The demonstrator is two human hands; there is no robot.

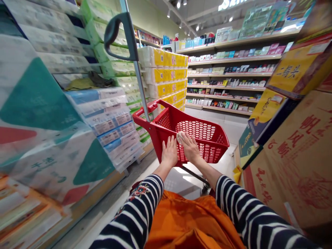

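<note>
1. At the far left, big tissue packs [44, 93] with teal and red patches stand in a tall pile, partly blurred; beside them sit blue-and-white packs [114, 119]; a dark crumpled cloth [101, 79] lies on top of these; green packs [103, 52] rise behind.
2. Next comes a grey handle [133, 38] on a slanting metal pole [141, 86]; the pole runs down to the handle end of the red basket [155, 136].
3. The basket is in front of the person, at the middle of the view, its near side turned to both hands; a metal bar [193, 174] shows beneath it.
4. The left hand [169, 152] lies against the near side; its fingers are straight, slightly spread, and grip nothing; its striped sleeve [140, 211] bears a stitched flower.
5. Behind the basket stand yellow-and-white packs [166, 76].
6. The right hand [189, 148] is just beside the left, at the basket's near rim; its fingers stretch forward, with a white cloth [179, 137] at their tips; whether they pinch it or only press it, I cannot tell.
7. Farther back, shelves [228, 74] carry small boxes and bottles; at the far right stand yellow boxes [287, 76] and a brown carton [298, 155] with red writing.
</note>
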